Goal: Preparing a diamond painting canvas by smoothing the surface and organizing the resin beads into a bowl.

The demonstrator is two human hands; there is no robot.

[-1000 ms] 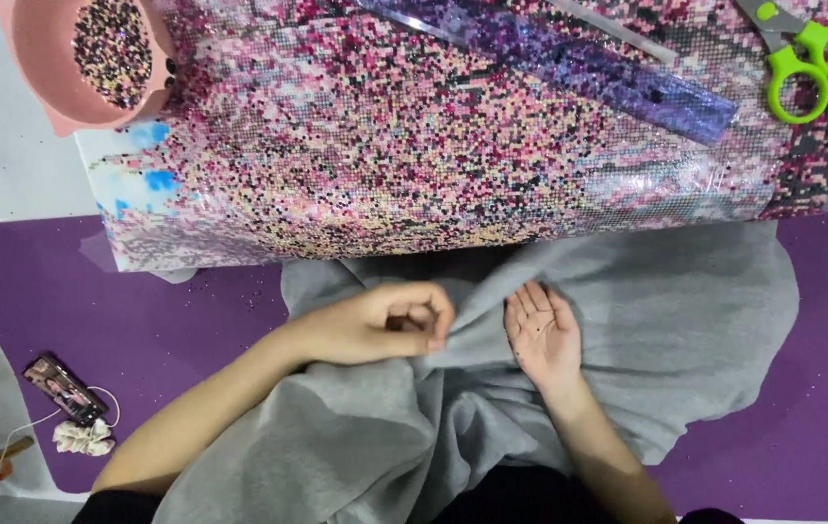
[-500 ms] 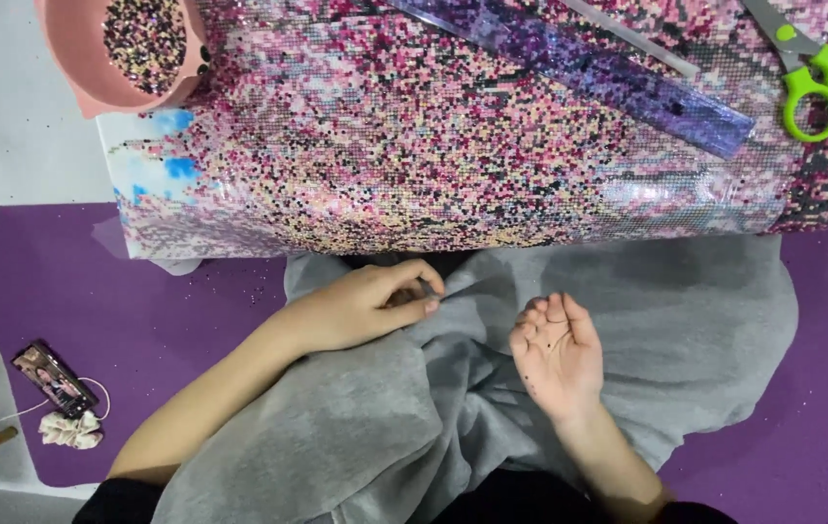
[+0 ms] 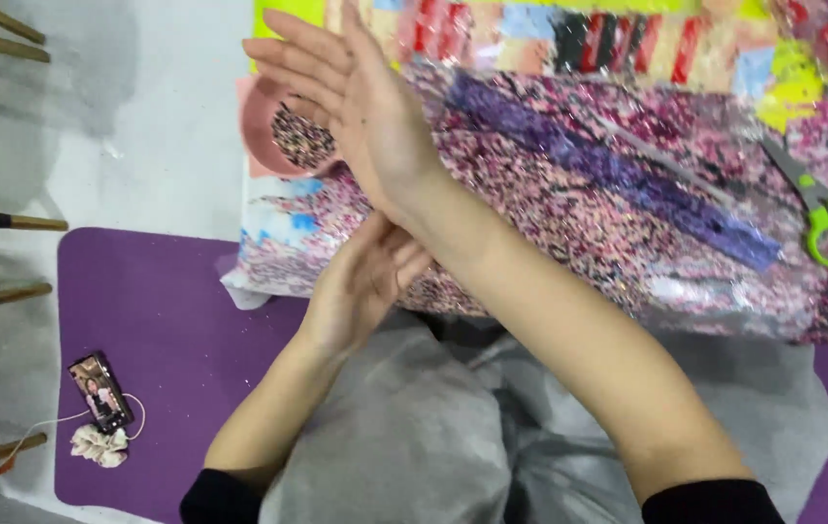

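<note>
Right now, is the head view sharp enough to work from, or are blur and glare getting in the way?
Head view: the raised right hand is softened by motion blur and hides part of the pink bowl; the clear film over the bead canvas throws pale glare patches; the left hand and green scissors read fairly sharp; lighting is even.

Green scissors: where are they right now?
In the head view, the green scissors lie far right on the beaded canvas, beside the purple strip.

floor: pale grey floor (image 3: pixel 142 116), upper left of frame
mat: purple mat (image 3: pixel 171 330), lower left
furniture: 5 dark legs (image 3: pixel 6 221), left edge
</note>
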